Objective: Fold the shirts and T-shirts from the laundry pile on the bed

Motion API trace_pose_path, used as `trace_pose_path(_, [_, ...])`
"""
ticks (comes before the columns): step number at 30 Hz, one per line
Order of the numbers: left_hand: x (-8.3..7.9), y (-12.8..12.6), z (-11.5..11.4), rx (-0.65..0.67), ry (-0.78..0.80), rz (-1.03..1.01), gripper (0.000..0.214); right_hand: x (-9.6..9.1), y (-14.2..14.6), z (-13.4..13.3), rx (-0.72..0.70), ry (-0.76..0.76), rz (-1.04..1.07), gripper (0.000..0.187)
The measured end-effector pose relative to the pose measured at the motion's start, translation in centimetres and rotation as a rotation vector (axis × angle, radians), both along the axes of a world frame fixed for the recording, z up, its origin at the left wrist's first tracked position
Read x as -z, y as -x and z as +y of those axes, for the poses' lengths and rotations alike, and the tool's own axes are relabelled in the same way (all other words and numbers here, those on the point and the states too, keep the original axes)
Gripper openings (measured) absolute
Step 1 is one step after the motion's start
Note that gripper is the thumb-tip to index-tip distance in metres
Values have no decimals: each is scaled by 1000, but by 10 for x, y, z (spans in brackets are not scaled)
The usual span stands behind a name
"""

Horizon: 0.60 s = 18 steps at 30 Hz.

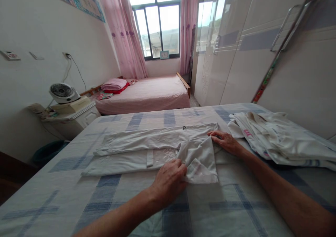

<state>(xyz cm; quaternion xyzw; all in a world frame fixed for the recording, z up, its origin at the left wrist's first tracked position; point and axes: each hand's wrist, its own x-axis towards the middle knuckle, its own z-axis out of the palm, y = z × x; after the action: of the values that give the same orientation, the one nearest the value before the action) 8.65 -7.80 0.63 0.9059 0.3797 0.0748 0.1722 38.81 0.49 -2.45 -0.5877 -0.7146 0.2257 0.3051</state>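
Note:
A pale grey-white shirt lies partly folded on the bed, with a small dark mark along its far edge and a whitish pattern near the middle. One sleeve is turned back over the body at the right end, its paler end pointing towards me. My left hand is closed on the near side of this sleeve, fingertips curled over the cloth. At the far right corner of the shirt, my right hand pinches the fabric between thumb and fingers. Both hands rest low, close to the bedsheet.
A pile of white clothes lies to the right on the blue-and-white bedsheet. Beyond stand a pink bed, a small fan on a cabinet, and a glossy wardrobe. A dark bin sits on the left floor.

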Motion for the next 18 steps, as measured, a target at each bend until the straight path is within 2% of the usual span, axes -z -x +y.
trace_pose_path(3, [-12, 5, 13, -7, 222, -176, 3, 0, 0, 0, 1, -2, 6, 30])
trace_pose_path(5, [-22, 14, 31, -93, 434, -471, 12, 0, 0, -1, 1, -3, 14, 30])
trace_pose_path(8, [-27, 34, 64, -442, 643, -1031, 27, -3, 1, -3, -4, 6, 23, 32])
trace_pose_path(10, [-21, 48, 85, -675, 709, -1257, 31, -4, 2, -3, 1, 11, 15, 35])
trace_pose_path(11, [-16, 54, 93, -745, 750, -1307, 32, -5, 3, -4, 4, 12, 9, 36])
trace_pose_path(13, [-6, 61, 102, -804, 816, -1338, 36, -5, 3, -4, 4, 9, -3, 38])
trace_pose_path(16, [3, 59, 101, -760, 813, -1319, 50, -5, 3, -3, 1, -1, -14, 39])
trace_pose_path(18, [2, 55, 96, -686, 714, -1318, 58, -5, 2, -2, 1, -3, -13, 39])
